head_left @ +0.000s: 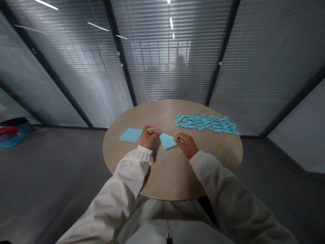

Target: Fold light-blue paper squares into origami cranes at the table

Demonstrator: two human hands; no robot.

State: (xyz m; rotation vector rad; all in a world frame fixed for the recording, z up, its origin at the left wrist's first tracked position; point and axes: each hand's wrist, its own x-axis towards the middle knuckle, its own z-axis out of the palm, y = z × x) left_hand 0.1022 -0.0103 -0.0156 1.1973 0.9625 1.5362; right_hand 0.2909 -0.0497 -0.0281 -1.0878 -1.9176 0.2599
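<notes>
A light blue paper folded into a triangle point(167, 140) lies on the round wooden table point(172, 176) between my hands. My left hand point(148, 136) pinches its upper left corner with curled fingers. My right hand point(186, 144) presses and pinches its right corner, fingers closed. A flat blue paper sheet point(130, 135) lies just left of my left hand. Both arms wear cream sleeves.
Several folded blue paper cranes point(205, 123) lie in rows at the table's back right. Glass walls with blinds point(167, 57) stand behind the table. Coloured baskets point(11, 134) sit on the grey floor at far left.
</notes>
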